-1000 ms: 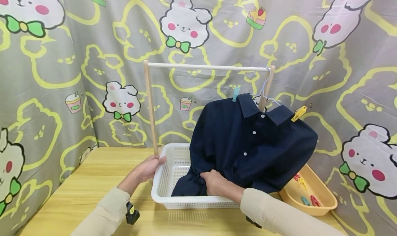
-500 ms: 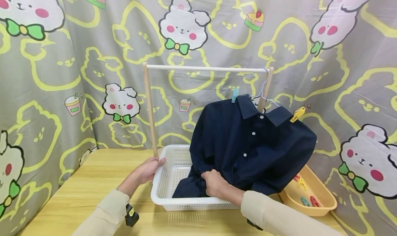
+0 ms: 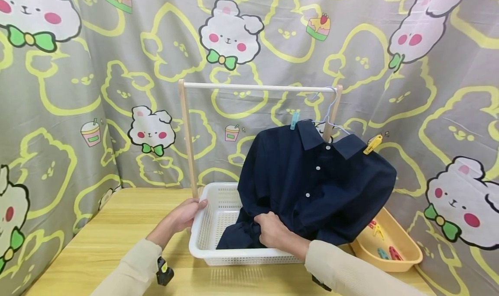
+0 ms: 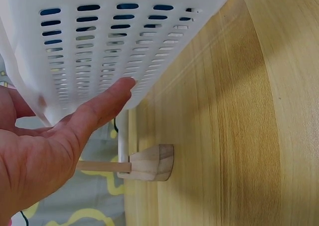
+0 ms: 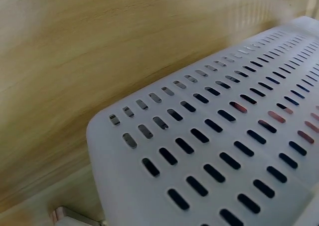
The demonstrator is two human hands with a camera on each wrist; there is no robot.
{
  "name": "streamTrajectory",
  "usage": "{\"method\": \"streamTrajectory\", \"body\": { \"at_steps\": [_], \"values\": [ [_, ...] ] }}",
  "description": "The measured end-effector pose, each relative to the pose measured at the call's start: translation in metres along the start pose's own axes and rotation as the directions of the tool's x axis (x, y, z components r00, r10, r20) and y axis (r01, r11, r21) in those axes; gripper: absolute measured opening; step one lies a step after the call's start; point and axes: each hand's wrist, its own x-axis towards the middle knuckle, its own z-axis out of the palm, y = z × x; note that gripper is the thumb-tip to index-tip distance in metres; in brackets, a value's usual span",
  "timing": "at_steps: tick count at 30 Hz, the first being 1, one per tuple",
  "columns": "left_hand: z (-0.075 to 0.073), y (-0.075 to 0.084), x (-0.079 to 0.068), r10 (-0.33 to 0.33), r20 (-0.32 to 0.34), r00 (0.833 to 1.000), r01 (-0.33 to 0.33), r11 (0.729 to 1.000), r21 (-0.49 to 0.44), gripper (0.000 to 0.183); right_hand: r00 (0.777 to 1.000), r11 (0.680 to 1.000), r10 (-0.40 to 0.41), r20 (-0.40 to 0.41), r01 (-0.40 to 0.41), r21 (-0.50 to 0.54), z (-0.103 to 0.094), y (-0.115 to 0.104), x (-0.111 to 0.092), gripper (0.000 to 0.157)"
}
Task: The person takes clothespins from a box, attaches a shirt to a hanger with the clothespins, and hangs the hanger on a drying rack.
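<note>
A navy button-up shirt (image 3: pixel 280 170) hangs from a pale purple hanger (image 3: pixel 330 114), its lower part bunched inside a white perforated basket (image 3: pixel 218 253). On its shoulders sit a blue clothespin (image 3: pixel 294 120) and a yellow clothespin (image 3: pixel 373 144). My left hand (image 3: pixel 186 213) grips the basket's left rim; in the left wrist view one digit of that hand (image 4: pixel 60 141) lies along the outer wall. With curled fingers, my right hand (image 3: pixel 274 232) holds the shirt's lower front inside the basket. The right wrist view shows mostly the basket wall (image 5: pixel 134 186), with bits of skin behind its slots.
A wooden rack with a white bar (image 3: pixel 253 87) stands behind the basket, the hanger hooked near its right end. At right, an orange tray (image 3: pixel 405 265) holds several clothespins (image 3: pixel 393 253). The wooden table (image 3: pixel 148 201) extends left; a patterned curtain (image 3: pixel 128 84) surrounds it.
</note>
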Motion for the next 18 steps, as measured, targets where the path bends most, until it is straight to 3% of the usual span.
{"method": "streamTrajectory", "body": {
  "at_steps": [18],
  "values": [
    [-0.002,0.001,0.000,0.001,0.029,1.000,-0.001,1.000,-0.004,0.053,0.992,0.989,0.039,-0.116,-0.021,0.148,-0.043,-0.003,-0.009,0.039]
  ]
}}
